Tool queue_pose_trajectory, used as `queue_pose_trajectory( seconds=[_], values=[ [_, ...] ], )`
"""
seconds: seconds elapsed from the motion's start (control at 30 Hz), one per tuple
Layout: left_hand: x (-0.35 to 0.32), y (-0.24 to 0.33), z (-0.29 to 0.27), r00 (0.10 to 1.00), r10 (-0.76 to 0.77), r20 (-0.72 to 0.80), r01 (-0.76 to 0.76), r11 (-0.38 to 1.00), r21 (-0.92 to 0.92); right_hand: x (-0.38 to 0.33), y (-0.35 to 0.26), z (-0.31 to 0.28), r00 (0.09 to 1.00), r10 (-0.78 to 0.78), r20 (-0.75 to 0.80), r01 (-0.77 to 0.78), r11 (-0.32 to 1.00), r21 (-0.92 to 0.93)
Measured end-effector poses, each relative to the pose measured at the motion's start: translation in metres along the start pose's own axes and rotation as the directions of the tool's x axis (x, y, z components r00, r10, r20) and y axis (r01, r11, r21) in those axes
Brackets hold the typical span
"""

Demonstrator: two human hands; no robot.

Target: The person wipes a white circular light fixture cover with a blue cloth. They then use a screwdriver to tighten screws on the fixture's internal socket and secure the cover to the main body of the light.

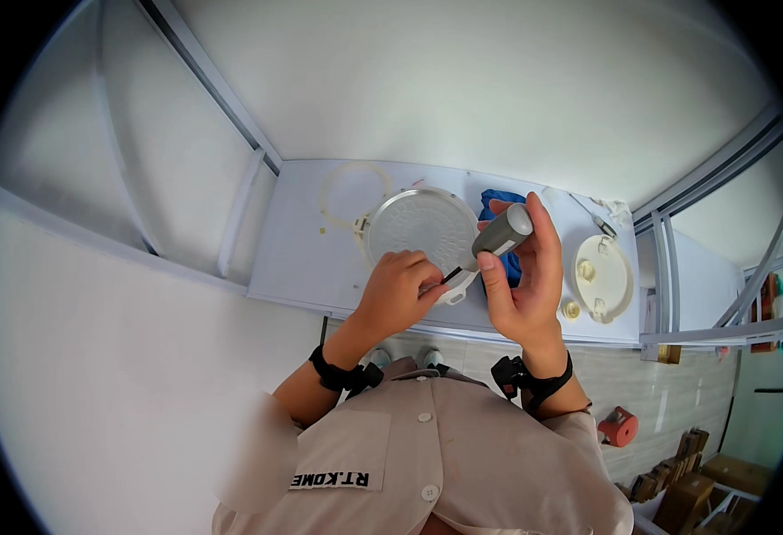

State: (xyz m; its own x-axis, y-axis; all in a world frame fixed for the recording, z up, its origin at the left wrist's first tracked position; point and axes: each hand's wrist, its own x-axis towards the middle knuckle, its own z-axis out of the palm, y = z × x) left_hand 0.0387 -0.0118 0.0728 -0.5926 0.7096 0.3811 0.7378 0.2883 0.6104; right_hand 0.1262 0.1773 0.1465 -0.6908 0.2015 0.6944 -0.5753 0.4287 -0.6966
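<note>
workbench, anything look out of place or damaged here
Nothing looks damaged or spilled. The right hand holds a grey screwdriver against the round metal lid, steadied by the left hand. Only the blue cloth lies crumpled behind.

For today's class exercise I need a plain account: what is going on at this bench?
A person stands at a white workbench. The right hand holds a grey-handled screwdriver, tip angled down to the rim of a round silver disc. The left hand steadies that rim beside the tip. A cream round part and a blue cloth lie to the right.
</note>
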Motion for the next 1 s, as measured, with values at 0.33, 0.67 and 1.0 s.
queue_pose_trajectory(
  seconds=[0.33,0.67,1.0],
  values=[
    [0.004,0.005,0.000,0.998,-0.015,-0.054,0.014,1.000,-0.017,-0.001,0.007,-0.004,0.998,0.019,-0.061,-0.020,1.000,-0.022],
    [-0.001,0.002,0.000,0.998,-0.058,0.014,0.058,0.998,0.018,0.004,0.011,-0.007,0.985,-0.003,-0.173,0.000,1.000,-0.015],
    [0.000,0.008,0.000,1.000,0.014,0.008,-0.015,0.998,0.062,0.003,0.014,-0.010,0.986,-0.005,-0.164,0.003,1.000,-0.017]
  ],
)
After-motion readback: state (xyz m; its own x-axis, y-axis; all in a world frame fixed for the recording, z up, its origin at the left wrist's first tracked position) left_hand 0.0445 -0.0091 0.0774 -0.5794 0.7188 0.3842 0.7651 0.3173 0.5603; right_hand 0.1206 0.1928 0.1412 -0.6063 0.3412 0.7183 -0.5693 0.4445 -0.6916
